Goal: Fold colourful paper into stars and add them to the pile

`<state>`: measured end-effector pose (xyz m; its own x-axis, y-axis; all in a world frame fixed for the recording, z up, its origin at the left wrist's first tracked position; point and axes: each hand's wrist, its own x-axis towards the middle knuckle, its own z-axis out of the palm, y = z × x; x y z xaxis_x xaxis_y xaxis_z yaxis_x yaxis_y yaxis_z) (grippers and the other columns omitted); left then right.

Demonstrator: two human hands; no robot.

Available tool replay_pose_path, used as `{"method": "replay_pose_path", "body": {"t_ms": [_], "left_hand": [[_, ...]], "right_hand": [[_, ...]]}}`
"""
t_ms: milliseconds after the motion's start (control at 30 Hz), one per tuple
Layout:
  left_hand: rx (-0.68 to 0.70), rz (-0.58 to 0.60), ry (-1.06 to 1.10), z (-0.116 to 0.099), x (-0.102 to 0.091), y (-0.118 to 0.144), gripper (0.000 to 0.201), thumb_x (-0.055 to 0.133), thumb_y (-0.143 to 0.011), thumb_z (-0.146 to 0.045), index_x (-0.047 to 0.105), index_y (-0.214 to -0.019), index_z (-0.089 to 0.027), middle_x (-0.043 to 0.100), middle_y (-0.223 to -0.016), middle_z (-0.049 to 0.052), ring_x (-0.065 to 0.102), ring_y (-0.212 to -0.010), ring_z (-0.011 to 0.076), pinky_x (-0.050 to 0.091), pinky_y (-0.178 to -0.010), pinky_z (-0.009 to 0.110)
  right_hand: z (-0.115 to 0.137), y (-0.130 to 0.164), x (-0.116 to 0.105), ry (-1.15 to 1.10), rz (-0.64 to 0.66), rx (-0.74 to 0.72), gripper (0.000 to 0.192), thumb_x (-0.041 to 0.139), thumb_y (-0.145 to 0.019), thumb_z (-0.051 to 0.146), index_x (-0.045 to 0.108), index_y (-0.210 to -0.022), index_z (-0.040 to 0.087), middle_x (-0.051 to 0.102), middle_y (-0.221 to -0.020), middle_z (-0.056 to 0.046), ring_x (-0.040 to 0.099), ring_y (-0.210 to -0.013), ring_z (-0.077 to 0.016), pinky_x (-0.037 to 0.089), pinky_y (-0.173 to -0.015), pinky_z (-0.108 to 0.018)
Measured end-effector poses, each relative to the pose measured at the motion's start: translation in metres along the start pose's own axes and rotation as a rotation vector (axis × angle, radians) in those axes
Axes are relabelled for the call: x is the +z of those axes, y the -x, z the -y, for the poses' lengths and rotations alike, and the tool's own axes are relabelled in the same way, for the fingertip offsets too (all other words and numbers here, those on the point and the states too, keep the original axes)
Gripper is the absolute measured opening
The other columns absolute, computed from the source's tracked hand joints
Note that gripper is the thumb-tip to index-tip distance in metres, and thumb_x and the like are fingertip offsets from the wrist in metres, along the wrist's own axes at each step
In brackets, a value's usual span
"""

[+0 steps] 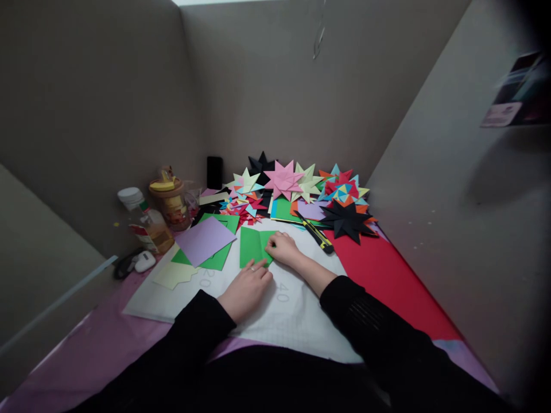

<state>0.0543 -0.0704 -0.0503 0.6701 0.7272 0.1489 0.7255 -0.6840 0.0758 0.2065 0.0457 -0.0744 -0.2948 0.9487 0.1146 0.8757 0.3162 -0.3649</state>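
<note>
A green sheet of paper [249, 246] with a vertical crease lies on the white mat [301, 321] in front of me. My right hand [282, 248] has its fingers curled together at the sheet's right part, pinching it. Fingers of my left hand [249, 287], one wearing a ring, lie outstretched over the lower edge of the same sheet. Left of it, a lilac sheet [206, 241] overlaps other green paper [226, 256], with a pale yellow piece [172, 275] below. Beyond my right hand rests a yellow and black box cutter [316, 234].
Folded paper stars in several colours, including a pink star [284, 179] and a black star [348, 221], pile up at the back. Red paper [387, 281] covers the right side. A bottle [148, 223], a lidded cup [171, 203] and a white earbud case [144, 261] stand left. Grey partitions [279, 86] enclose the desk.
</note>
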Motion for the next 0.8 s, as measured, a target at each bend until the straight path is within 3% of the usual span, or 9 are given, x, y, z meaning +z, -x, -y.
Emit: {"method": "replay_pose_path", "body": {"t_ms": [67,233,400,567,667,800], "left_hand": [[0.007,0.022,0.009,0.0,0.001,0.0,0.025,0.038,-0.084,-0.004,0.053,-0.102,-0.013,0.057,-0.112,0.014,0.045,-0.121,0.0247,0.031,-0.105,0.045],[-0.049,0.077,0.033,-0.003,0.002,-0.001,0.025,0.038,-0.085,-0.008,0.051,-0.106,-0.013,0.055,-0.117,0.015,0.058,-0.1,0.0223,0.044,-0.09,0.036],[-0.05,0.015,0.059,-0.002,0.009,0.001,0.038,0.034,-0.087,-0.009,0.045,-0.123,-0.008,0.044,-0.138,0.019,0.044,-0.125,0.0241,0.037,-0.101,0.038],[-0.085,0.009,0.058,-0.008,0.012,0.0,0.049,0.04,-0.08,-0.013,0.041,-0.128,-0.004,0.048,-0.135,0.022,0.041,-0.129,0.0279,0.029,-0.106,0.049],[-0.11,-0.006,0.041,-0.014,0.01,0.0,0.047,0.043,-0.08,-0.019,0.044,-0.125,-0.003,0.048,-0.134,0.023,0.041,-0.128,0.0318,0.023,-0.107,0.054],[-0.108,0.009,0.052,-0.015,0.006,0.001,0.047,0.042,-0.081,-0.021,0.044,-0.125,-0.004,0.048,-0.135,0.023,0.04,-0.128,0.0314,0.023,-0.106,0.056]], "right_hand": [[0.0,0.0,0.001,-0.001,0.002,-0.004,0.014,0.055,-0.076,0.031,0.065,-0.077,0.021,0.061,-0.089,-0.005,0.05,-0.086,-0.0205,0.034,-0.072,-0.029],[-0.002,-0.001,0.001,-0.018,-0.013,-0.013,0.013,0.058,-0.075,0.032,0.062,-0.08,0.021,0.06,-0.089,-0.004,0.05,-0.086,-0.0202,0.033,-0.072,-0.029],[-0.004,-0.001,0.002,-0.029,-0.022,-0.016,0.013,0.06,-0.074,0.033,0.061,-0.08,0.021,0.06,-0.089,-0.003,0.05,-0.085,-0.0193,0.033,-0.072,-0.028],[-0.003,-0.001,0.004,-0.04,-0.031,-0.021,0.013,0.06,-0.075,0.033,0.062,-0.08,0.021,0.061,-0.089,-0.004,0.05,-0.085,-0.0194,0.035,-0.073,-0.028],[-0.005,-0.006,-0.005,-0.085,0.003,-0.068,0.017,0.062,-0.073,0.03,0.063,-0.086,0.019,0.061,-0.09,-0.005,0.052,-0.085,-0.0184,0.037,-0.074,-0.027],[-0.01,-0.005,-0.034,-0.071,0.05,-0.269,0.028,0.055,-0.075,0.015,0.064,-0.101,0.016,0.062,-0.099,-0.008,0.055,-0.089,-0.0168,0.039,-0.078,-0.025]]}}
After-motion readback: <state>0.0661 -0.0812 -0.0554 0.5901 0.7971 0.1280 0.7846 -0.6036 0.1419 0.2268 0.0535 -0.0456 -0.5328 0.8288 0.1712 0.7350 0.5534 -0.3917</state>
